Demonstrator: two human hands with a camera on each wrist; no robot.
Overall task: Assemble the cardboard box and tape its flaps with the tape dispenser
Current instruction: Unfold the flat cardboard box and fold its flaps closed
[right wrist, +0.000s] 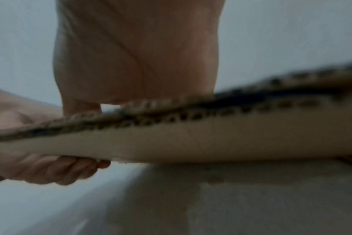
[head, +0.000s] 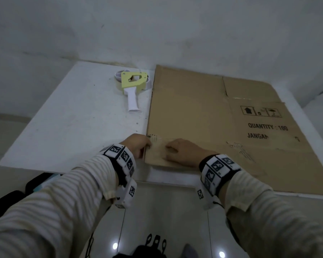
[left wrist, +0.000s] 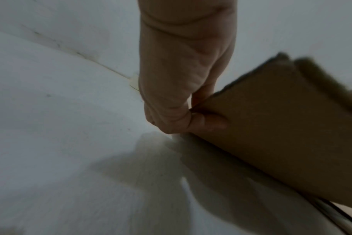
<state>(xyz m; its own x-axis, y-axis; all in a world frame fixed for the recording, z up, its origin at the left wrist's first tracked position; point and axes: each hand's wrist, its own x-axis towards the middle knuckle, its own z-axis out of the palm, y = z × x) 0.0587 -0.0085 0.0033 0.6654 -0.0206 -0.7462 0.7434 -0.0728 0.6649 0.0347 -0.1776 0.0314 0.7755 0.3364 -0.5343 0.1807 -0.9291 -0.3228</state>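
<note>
A flattened brown cardboard box (head: 203,112) lies on the right half of the white table (head: 73,118), printed "QUANTITY : 100". My left hand (head: 138,146) pinches its near-left corner, and in the left wrist view the left hand (left wrist: 171,95) holds the cardboard (left wrist: 281,127) lifted a little off the table. My right hand (head: 181,151) sits just right of it on the same flap with bent fingers. In the right wrist view the right hand's palm (right wrist: 137,55) bears on the top layer of cardboard (right wrist: 211,139), whose layers gape slightly. The yellow and white tape dispenser (head: 132,86) lies untouched at the back.
A grey wall stands right behind the table. The box's right part overhangs the table's near edge. Dark bags (head: 39,183) sit on the tiled floor at the lower left. Bare tabletop stretches left of the box.
</note>
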